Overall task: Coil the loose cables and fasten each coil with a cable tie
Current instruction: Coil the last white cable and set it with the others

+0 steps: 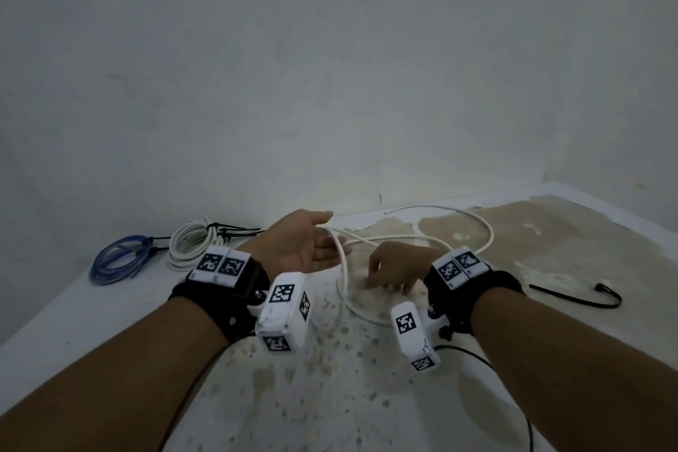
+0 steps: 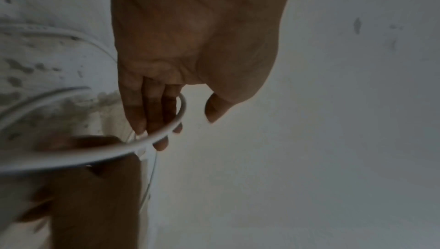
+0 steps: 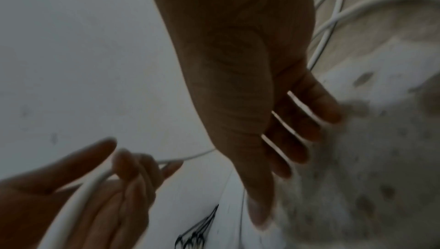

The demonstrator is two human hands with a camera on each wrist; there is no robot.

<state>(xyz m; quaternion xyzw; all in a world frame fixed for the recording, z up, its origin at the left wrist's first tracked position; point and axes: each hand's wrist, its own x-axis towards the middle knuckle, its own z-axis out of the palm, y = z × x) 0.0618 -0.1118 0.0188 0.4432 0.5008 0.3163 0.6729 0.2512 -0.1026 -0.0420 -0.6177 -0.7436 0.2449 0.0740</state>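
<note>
- Worktop [image 1: 367, 396]: white, stained and speckled surface carrying everything else; its near part is cut off by both forearms.
- Loose white cable [image 1: 488, 231]: sprawls in wide loops beyond and to the right of the fingers, long run lying roughly left to right; one loop rises off the surface and crosses the left fingers.
- Left hand [image 1: 304, 249]: palm turned up, fingers only loosely bent, the cable loop [image 2: 166, 130] draped over them near the tips, thumb apart from it.
- Right hand [image 1: 396, 268]: palm down just right of the left fingers, fingers [image 3: 302, 127] straight and spread, tips blurred at the surface; contact with the cable cannot be made out.
- White coil [image 1: 190, 242] and blue coil [image 1: 117, 260]: left of the left hand, well apart, each already bound with black cable ties.
- Black cable tie [image 1: 583, 297]: loose, right of the right wrist.
</note>
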